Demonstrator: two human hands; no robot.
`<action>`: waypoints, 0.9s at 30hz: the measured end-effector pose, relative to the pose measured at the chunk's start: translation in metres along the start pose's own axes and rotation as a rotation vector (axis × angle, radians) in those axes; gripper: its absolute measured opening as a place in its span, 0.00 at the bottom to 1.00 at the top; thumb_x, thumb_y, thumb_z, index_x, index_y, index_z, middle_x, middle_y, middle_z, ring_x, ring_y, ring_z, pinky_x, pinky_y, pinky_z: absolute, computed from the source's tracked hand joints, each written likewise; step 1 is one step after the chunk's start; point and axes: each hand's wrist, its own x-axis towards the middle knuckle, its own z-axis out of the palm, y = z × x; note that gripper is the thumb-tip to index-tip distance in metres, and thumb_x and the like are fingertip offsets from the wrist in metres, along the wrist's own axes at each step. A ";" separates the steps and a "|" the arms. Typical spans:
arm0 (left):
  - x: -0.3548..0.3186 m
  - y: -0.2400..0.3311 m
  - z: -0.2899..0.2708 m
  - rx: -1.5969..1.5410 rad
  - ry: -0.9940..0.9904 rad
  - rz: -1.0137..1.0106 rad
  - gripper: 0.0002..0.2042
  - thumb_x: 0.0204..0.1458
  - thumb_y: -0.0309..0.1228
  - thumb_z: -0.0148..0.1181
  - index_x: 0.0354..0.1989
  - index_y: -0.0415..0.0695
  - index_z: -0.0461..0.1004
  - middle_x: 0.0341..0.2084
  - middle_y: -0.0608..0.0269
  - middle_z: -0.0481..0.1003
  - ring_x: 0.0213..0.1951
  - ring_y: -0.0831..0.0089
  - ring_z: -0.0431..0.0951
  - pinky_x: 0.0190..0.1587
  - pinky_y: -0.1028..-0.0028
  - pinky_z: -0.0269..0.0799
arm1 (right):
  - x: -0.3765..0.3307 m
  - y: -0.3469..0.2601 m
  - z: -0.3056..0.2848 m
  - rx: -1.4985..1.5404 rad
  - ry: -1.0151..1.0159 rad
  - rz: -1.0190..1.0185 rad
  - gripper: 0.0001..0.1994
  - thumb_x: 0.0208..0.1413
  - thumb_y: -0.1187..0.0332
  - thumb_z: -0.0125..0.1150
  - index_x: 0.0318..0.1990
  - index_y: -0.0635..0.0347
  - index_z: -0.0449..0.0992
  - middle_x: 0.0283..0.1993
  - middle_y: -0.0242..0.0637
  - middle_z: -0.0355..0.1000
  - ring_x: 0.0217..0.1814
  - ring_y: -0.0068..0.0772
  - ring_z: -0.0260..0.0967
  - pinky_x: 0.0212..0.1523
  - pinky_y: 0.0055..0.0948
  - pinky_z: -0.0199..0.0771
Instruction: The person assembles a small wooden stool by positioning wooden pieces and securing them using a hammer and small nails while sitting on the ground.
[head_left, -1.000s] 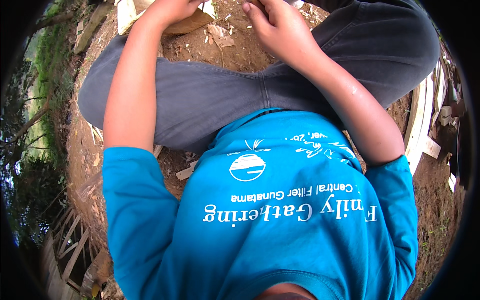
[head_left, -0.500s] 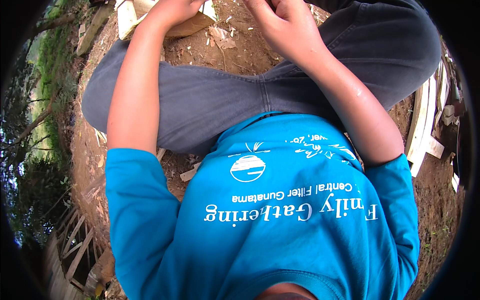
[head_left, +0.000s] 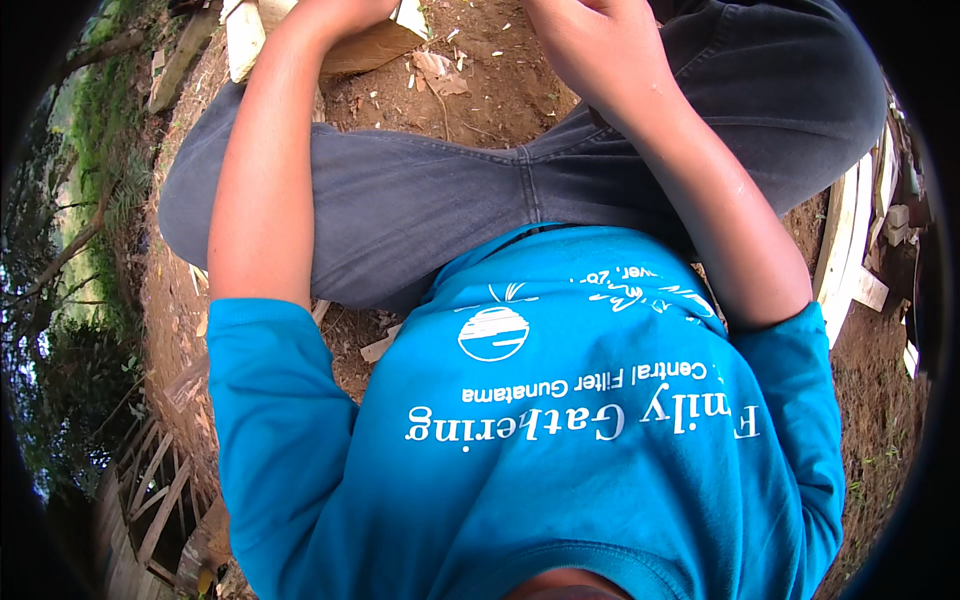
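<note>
My left hand (head_left: 345,12) is at the top edge, just over a pale, rough-cut wooden block (head_left: 375,50). Its fingers are cut off by the frame, so whether it grips the wood does not show. To the right, above the bare soil between my legs, is my right hand (head_left: 605,55). The fingers look curled in, but their tips and whatever they hold lie beyond the top edge. Another light wooden piece (head_left: 243,40) stands left of my left wrist.
My bent legs in dark grey trousers (head_left: 400,185) frame brown soil (head_left: 490,85) with scattered wood chips and a dry leaf scrap (head_left: 440,75). Long pale planks (head_left: 845,240) lie at the right. Green plants (head_left: 95,150) and a slatted wooden structure (head_left: 155,495) are on the left.
My right hand has shifted up and to the right, with more of its fingers now out of frame. My left hand has moved slightly up and left; the wooden block has shifted slightly too.
</note>
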 end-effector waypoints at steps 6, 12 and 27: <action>-0.005 -0.004 0.003 0.065 0.001 -0.038 0.20 0.58 0.28 0.62 0.58 0.37 0.67 0.50 0.38 0.75 0.54 0.42 0.75 0.58 0.56 0.71 | -0.009 -0.018 -0.003 0.117 -0.080 0.206 0.15 0.70 0.75 0.51 0.61 0.66 0.70 0.37 0.26 0.67 0.33 0.13 0.59 0.33 0.18 0.63; -0.004 -0.004 0.005 0.127 -0.035 -0.044 0.17 0.59 0.30 0.62 0.53 0.35 0.71 0.48 0.37 0.76 0.53 0.41 0.76 0.57 0.55 0.72 | -0.021 0.013 -0.005 -0.444 -0.092 0.233 0.14 0.68 0.74 0.53 0.57 0.68 0.70 0.33 0.45 0.73 0.35 0.29 0.70 0.38 0.31 0.71; -0.014 -0.012 0.008 0.069 0.007 -0.043 0.15 0.56 0.23 0.60 0.52 0.38 0.73 0.43 0.41 0.79 0.49 0.47 0.79 0.51 0.59 0.74 | -0.032 0.017 0.007 -0.430 -0.058 0.079 0.15 0.65 0.74 0.54 0.58 0.65 0.70 0.36 0.54 0.75 0.37 0.46 0.76 0.41 0.38 0.75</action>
